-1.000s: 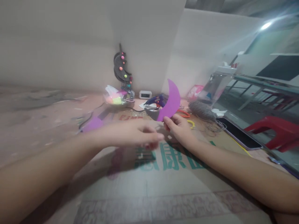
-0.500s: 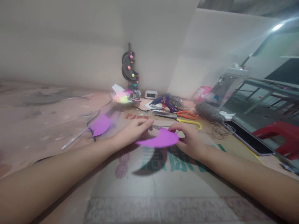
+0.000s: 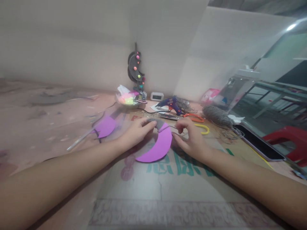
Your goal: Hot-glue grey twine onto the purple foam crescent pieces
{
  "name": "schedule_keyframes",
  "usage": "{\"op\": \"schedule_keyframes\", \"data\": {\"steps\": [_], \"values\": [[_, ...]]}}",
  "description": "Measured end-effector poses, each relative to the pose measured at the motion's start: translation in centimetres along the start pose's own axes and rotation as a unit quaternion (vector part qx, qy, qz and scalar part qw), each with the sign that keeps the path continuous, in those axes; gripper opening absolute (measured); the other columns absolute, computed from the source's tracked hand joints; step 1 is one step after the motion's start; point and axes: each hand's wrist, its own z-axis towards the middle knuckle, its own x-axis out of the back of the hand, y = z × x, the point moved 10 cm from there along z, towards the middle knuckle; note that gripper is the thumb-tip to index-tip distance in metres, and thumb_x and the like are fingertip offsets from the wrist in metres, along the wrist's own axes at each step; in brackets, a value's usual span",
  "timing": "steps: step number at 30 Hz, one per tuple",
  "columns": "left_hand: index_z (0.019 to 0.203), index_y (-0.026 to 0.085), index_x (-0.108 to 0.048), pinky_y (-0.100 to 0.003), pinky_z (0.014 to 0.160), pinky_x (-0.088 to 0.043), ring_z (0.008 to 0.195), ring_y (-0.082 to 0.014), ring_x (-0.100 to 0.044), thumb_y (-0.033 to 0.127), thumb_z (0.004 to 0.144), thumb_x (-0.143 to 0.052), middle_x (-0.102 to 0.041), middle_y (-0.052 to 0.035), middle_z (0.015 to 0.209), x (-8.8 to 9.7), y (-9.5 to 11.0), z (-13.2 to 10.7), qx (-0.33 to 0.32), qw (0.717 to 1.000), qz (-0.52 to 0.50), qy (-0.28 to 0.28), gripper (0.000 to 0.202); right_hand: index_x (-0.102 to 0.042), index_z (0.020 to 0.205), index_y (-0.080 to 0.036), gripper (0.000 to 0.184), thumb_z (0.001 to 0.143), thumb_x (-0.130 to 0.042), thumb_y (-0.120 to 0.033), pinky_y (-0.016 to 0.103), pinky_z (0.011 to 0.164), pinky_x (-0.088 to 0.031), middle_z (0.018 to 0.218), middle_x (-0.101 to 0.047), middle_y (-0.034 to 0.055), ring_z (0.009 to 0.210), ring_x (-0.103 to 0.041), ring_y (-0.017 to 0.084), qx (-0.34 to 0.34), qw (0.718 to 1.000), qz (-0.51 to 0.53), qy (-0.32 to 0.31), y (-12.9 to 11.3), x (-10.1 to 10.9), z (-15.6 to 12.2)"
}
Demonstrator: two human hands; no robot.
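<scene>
A purple paper crescent (image 3: 161,145) lies over the cardboard, its upper end wrapped in grey yarn (image 3: 160,124). My left hand (image 3: 141,129) pinches that wrapped end between thumb and fingers. To the right of the crescent, my right hand (image 3: 189,135) is closed on a strand of the grey yarn, which runs from the crescent's edge to the fingers. The thumb of this hand is close to the crescent's right edge. The fingertips of my left hand are partly hidden behind the crescent.
Behind my hands lie scissors (image 3: 194,117), a blue glue gun (image 3: 171,103) and a small clock (image 3: 157,96). A grey yarn ball (image 3: 216,115) and a phone (image 3: 260,143) are at right. A bowl (image 3: 129,104) stands before a decorated grey crescent (image 3: 134,67). Another purple piece (image 3: 107,126) lies left.
The purple crescent has turned from nearly edge-on to facing me. My right hand has drawn away from it slightly, pulling the yarn strand out to the right.
</scene>
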Motion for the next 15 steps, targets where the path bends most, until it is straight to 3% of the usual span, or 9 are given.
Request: {"op": "schedule_keyframes", "data": {"steps": [3,5,8,9,11,13,15], "values": [[0.067,0.017,-0.047,-0.023,0.05,-0.031,0.054,-0.0091,-0.04,0.042,0.089,-0.046,-0.045,0.0039,0.059,0.6,0.4,0.0,-0.017,0.999,0.014,0.024,0.033,-0.043,0.127,-0.018,0.048,0.082,-0.059,-0.024,0.031,0.066,-0.047,0.109,-0.06,0.0098,0.065,-0.051,0.013,-0.088,0.995,0.022,-0.029,1.9,-0.6,0.1],[0.07,0.017,-0.049,-0.023,0.051,-0.032,0.054,-0.0094,-0.041,0.042,0.089,-0.047,-0.046,0.0038,0.06,0.8,0.4,0.1,-0.024,0.999,0.022,0.033,0.031,-0.037,0.137,-0.019,0.059,0.082,-0.06,-0.023,0.03,0.063,-0.047,0.11,-0.064,0.0082,0.061,-0.052,0.012,-0.152,0.984,0.036,-0.082,3.4,-1.8,-0.1],[0.072,0.017,-0.052,-0.023,0.052,-0.033,0.056,-0.0102,-0.044,0.042,0.088,-0.048,-0.049,0.0032,0.062,1.4,0.0,0.3,-0.033,0.997,0.029,0.061,0.03,-0.062,0.112,-0.019,0.028,0.085,-0.056,-0.023,0.029,0.065,-0.047,0.093,-0.071,0.0043,0.067,-0.059,0.015,-0.183,0.973,0.031,-0.139,4.5,-3.0,-0.3],[0.071,0.017,-0.052,-0.023,0.052,-0.033,0.056,-0.0104,-0.044,0.043,0.088,-0.048,-0.05,0.0031,0.062,1.7,-0.2,0.4,-0.034,0.996,0.029,0.071,0.031,-0.067,0.099,-0.019,0.019,0.086,-0.054,-0.024,0.029,0.067,-0.047,0.089,-0.072,0.0041,0.071,-0.062,0.016,-0.172,0.975,0.023,-0.139,4.3,-2.8,-0.2],[0.069,0.017,-0.051,-0.023,0.051,-0.032,0.055,-0.0104,-0.044,0.042,0.088,-0.048,-0.049,0.003,0.062,2.2,-0.4,0.5,-0.041,0.994,0.028,0.094,0.031,-0.069,0.086,-0.018,0.019,0.089,-0.051,-0.024,0.029,0.069,-0.047,0.086,-0.073,0.0046,0.077,-0.064,0.017,-0.127,0.986,0.003,-0.113,3.3,-1.9,0.2],[0.067,0.017,-0.049,-0.023,0.051,-0.031,0.055,-0.01,-0.043,0.041,0.088,-0.048,-0.048,0.0031,0.061,2.6,-0.4,0.7,-0.049,0.993,0.021,0.108,0.032,-0.069,0.089,-0.018,0.02,0.09,-0.05,-0.024,0.028,0.067,-0.046,0.083,-0.073,0.0051,0.074,-0.064,0.017,-0.054,0.993,-0.022,-0.101,1.3,-1.1,0.4],[0.066,0.017,-0.049,-0.023,0.05,-0.03,0.054,-0.0095,-0.041,0.04,0.089,-0.047,-0.046,0.0034,0.06,2.8,-0.4,0.8,-0.051,0.992,0.008,0.113,0.032,-0.069,0.095,-0.018,0.02,0.091,-0.051,-0.026,0.028,0.064,-0.045,0.079,-0.072,0.0049,0.07,-0.063,0.016,0.041,0.989,-0.051,-0.131,-1.3,-1.0,0.1]]}}
